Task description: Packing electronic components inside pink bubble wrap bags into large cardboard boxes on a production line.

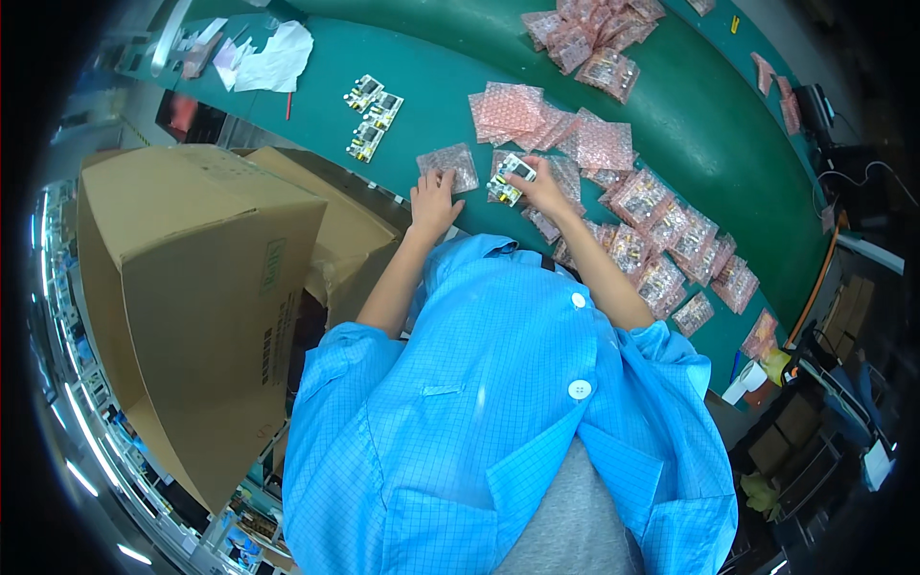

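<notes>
My right hand (544, 190) grips a small circuit board (505, 189) with white, dark and yellow parts, holding it by its right side above some bubble bags. To its left, my left hand (434, 203) rests with fingers apart on the lower left part of a clear pinkish bubble bag (460, 163). That bag lies flat near the table's front edge, and whether anything is in it I cannot tell. Beyond the left hand, several bare circuit boards (376, 120) sit in a group on the green table (331, 115).
Flat pink bubble bags (513, 107) are stacked beyond my right hand. Many bagged boards (642, 196) spread to the right, with another heap (599, 29) at the back. A large open cardboard box (206, 278) stands at the left. White sheets (276, 57) lie far left.
</notes>
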`<move>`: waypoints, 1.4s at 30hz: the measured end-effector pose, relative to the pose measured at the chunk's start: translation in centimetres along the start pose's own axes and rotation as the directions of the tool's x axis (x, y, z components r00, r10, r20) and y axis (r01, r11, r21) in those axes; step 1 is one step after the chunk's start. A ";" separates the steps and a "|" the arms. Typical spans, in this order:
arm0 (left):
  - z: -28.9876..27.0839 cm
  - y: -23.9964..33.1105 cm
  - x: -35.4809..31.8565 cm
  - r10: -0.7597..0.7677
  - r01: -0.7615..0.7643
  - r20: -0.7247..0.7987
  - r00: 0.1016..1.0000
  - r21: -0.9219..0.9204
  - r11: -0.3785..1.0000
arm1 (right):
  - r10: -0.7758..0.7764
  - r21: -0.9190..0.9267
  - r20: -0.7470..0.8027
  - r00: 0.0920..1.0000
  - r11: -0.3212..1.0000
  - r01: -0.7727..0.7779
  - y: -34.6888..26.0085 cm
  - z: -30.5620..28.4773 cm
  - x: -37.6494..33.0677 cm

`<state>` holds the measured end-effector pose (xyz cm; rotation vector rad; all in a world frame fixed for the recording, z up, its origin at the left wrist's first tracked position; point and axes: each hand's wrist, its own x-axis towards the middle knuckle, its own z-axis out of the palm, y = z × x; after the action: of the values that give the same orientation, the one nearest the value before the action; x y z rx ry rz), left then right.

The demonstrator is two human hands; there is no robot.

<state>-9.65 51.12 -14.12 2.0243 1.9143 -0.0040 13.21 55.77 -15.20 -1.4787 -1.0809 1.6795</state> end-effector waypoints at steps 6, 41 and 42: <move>3.3 -1.5 1.2 -0.145 0.122 -0.102 0.984 -0.201 0.972 | 0.102 -0.260 0.183 0.978 0.964 -0.052 1.1 1.9 2.0; 4.0 -2.3 4.4 -0.172 0.002 -0.308 0.936 -0.483 0.876 | 0.056 -0.174 0.147 0.988 0.984 -0.030 -0.7 0.2 3.0; 3.9 -2.3 4.4 -0.162 -0.047 -0.347 0.924 -0.523 0.851 | 0.059 -0.174 0.148 0.987 0.984 -0.032 -0.8 0.2 3.0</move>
<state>-10.55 54.39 -19.40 1.6663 1.9079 0.8655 12.51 58.71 -15.84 -1.5102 -1.3115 1.7935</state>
